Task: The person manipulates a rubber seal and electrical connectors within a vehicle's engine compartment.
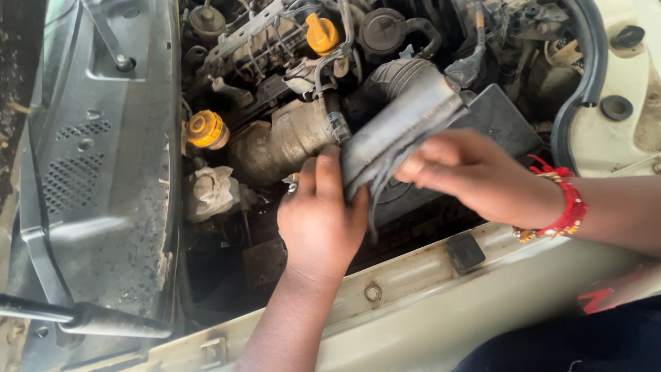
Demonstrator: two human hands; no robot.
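**Both hands on a grey strip over the open engine bay**

We're looking straight down into the engine bay, and both hands are right in the middle of it. The left hand comes up from the bottom of the view, back of the hand toward us, fingers curled around the lower end of a long grey strip, possibly a folded cloth or a rubber piece. It's closed on that strip. The right hand reaches in from the right, a red bead bracelet at its wrist, and its fingers pinch the same strip just beside the left hand. So that's a two-handed grip, the hands nearly touching.

The strip runs up and to the right from the hands, lying over a black box-shaped cover and reaching toward a ribbed black hose.

Around them: a dusty metal housing sits just left of the left hand's fingertips. Further left there's a yellow cap, and a second yellow cap sits up near the top. A grey plastic cowl panel fills the left side. The cream-coloured body edge crosses below the hands, with the left forearm passing over it.
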